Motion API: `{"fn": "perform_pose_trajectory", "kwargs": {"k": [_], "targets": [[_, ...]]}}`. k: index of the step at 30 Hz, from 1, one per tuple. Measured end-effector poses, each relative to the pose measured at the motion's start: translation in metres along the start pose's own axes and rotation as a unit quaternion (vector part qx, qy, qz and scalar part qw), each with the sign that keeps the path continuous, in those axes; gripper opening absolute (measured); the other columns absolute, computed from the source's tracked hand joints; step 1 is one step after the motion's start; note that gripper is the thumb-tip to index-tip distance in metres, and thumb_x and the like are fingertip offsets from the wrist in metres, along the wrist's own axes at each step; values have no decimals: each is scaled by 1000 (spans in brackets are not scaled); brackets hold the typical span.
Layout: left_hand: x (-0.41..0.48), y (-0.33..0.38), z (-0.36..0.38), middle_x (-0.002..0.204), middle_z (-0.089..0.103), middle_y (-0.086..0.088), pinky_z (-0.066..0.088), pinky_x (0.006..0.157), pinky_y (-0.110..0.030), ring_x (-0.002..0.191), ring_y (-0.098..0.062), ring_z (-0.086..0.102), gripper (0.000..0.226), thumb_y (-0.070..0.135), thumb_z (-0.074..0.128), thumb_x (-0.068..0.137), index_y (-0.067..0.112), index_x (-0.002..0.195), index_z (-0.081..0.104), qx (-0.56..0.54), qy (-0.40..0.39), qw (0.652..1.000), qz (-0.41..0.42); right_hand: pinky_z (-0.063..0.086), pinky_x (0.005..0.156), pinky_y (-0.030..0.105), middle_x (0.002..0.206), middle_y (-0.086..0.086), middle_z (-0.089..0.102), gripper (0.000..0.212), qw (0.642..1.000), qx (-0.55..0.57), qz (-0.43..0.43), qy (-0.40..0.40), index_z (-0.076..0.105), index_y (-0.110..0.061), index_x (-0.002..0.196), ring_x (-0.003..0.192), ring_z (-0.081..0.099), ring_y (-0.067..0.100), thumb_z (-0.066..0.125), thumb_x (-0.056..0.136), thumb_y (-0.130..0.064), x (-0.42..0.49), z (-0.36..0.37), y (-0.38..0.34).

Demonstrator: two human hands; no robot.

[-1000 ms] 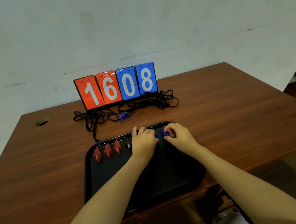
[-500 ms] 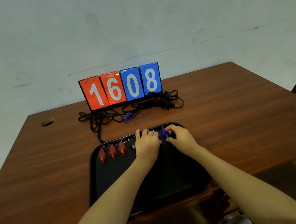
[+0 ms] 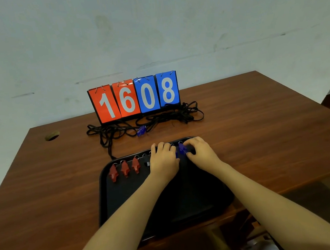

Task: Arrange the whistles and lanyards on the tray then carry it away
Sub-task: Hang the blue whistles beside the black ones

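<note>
The black tray [image 3: 127, 195] lies nearest, its near edge overhanging the wooden table [image 3: 43, 193]; it is judged stiff and light, best lifted by its two side rims and kept level, since the whistles would likely slide on its smooth floor. Along its far edge three red whistles [image 3: 125, 169] are lined up, each with a small metal ring, beside a black whistle [image 3: 147, 163]. The left hand [image 3: 163, 160] is laid palm down there, fingers together over hidden items. The right hand [image 3: 200, 153] is curled, its fingertips pinching a blue whistle [image 3: 182, 148], judged hard, small and easily nipped by its body. Farther off, tangled black lanyards [image 3: 149, 122], judged limp and snag-prone, lie around another blue whistle [image 3: 141, 131] before the scoreboard [image 3: 135, 97].
</note>
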State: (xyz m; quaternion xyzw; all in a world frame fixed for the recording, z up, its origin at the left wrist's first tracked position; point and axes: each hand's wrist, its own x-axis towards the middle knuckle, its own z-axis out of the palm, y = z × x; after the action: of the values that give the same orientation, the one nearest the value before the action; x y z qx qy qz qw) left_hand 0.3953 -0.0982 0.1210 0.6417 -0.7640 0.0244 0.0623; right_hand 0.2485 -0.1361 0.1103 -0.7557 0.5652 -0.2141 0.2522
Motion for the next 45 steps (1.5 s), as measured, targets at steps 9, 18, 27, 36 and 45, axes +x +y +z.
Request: {"fn": "perform_pose_trajectory", "kwargs": {"k": [9,18,27,36,45], "targets": [[11,-48,-27,133,48,-6,32,105,-37,125,-25,42,40,19,45,90,12,130,48,-52,30,994,-95,40,99,33,130,5,51,30,995,-57,-77,9,55,-13,123,125,42,22,48,94,-11,40,0,-41],[52,-118,-27,133,46,-14,38,98,-42,123,-34,42,40,15,43,93,7,132,45,-71,-51,978,-190,37,105,38,138,8,47,41,987,-113,-103,-50,46,-14,136,132,35,26,47,95,-16,118,33,-92],[87,-129,3,128,53,-11,38,98,-42,122,-30,46,37,23,43,97,10,130,50,-57,-63,979,-187,18,114,43,150,14,27,47,941,-305,-132,-57,39,-16,142,142,13,35,46,96,-26,151,65,-88],[81,-134,12,117,56,-8,35,92,-37,113,-27,48,28,19,41,97,17,116,62,-13,-34,992,-119,38,93,40,128,13,50,41,965,-218,-131,-64,42,-14,139,120,39,32,37,99,-22,145,73,-84],[50,-145,7,134,45,-10,33,102,-43,126,-31,40,40,18,42,95,15,135,46,-39,-92,981,-166,37,95,39,124,10,58,39,972,-213,-89,-54,44,-18,133,118,45,30,44,95,-21,129,71,-96]]}}
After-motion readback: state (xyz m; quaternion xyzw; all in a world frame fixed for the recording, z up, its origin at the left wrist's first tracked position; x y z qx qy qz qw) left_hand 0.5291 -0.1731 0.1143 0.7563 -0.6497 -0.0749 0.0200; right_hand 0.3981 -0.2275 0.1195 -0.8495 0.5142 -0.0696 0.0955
